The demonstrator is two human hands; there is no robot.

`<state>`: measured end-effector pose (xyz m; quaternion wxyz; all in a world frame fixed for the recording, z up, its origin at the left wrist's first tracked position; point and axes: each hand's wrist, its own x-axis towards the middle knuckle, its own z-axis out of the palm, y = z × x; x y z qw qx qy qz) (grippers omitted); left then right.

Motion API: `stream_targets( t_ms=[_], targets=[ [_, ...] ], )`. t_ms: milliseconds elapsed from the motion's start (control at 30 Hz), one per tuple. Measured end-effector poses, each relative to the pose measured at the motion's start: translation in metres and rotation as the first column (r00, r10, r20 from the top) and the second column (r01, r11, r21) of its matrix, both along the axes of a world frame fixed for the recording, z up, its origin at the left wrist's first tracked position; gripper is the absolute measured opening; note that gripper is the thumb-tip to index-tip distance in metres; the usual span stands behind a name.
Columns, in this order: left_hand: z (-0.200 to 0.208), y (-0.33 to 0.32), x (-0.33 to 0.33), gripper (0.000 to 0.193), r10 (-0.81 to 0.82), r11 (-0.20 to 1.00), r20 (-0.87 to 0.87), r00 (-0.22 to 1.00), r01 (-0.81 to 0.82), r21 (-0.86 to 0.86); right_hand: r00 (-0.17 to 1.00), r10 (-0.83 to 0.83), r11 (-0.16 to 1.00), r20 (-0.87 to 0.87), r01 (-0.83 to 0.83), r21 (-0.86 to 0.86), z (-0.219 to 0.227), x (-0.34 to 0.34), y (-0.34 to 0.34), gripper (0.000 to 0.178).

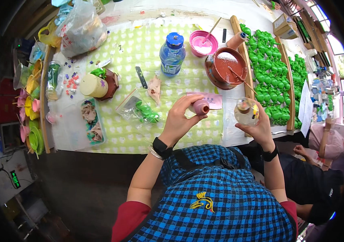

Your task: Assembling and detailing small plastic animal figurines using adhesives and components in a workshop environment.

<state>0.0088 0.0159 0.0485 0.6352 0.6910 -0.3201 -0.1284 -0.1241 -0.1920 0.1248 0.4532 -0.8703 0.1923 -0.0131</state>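
My left hand (pixel 182 117) is closed around a small pink bottle-shaped piece (pixel 200 106), whose round mouth is brown inside and faces right. A clear rounded container (pixel 243 117) with brown and yellow showing in it sits in the grip of my right hand (pixel 262 125). Both hands are raised over the near edge of the table, apart from each other. Behind them a pink printed slip (pixel 214 101) lies on the cloth. Beyond the right hand is a pot of reddish-brown paint (pixel 224 60) with a stick in it.
Green apple-like pieces (pixel 266 72) fill wood-edged trays at right. A blue-capped bottle (pixel 173 56), a pink bowl (pixel 198 48) and a stained cloth (pixel 154 89) stand or lie on the green tablecloth (pixel 139 137). A plastic bag (pixel 84 30) is at far left. Other people sit at right.
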Motion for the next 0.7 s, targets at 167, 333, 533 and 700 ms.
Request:
stream_targets(
  t_ms=[167,333,533,700],
  targets=[
    [0.036,0.017,-0.008,0.049,0.047,0.997,-0.077,0.996,-0.042,0.057,0.983,-0.112,0.957,0.145,0.067,0.281,-0.025,-0.011,-0.004,0.077],
    [0.053,0.059,-0.028,0.052,0.189,0.982,-0.271,0.944,-0.19,0.026,0.967,-0.053,0.882,0.25,-0.072,0.466,-0.003,0.018,0.022,0.071],
    [0.061,0.121,-0.078,0.053,0.509,0.856,-0.333,0.794,-0.509,0.094,0.85,0.214,0.899,0.481,-0.364,0.244,0.017,0.093,0.083,0.068],
    [0.069,0.161,-0.115,0.049,0.65,0.753,-0.278,0.708,-0.65,0.106,0.887,0.226,0.904,0.403,-0.345,0.254,-0.002,0.185,0.136,0.067]
  ],
)
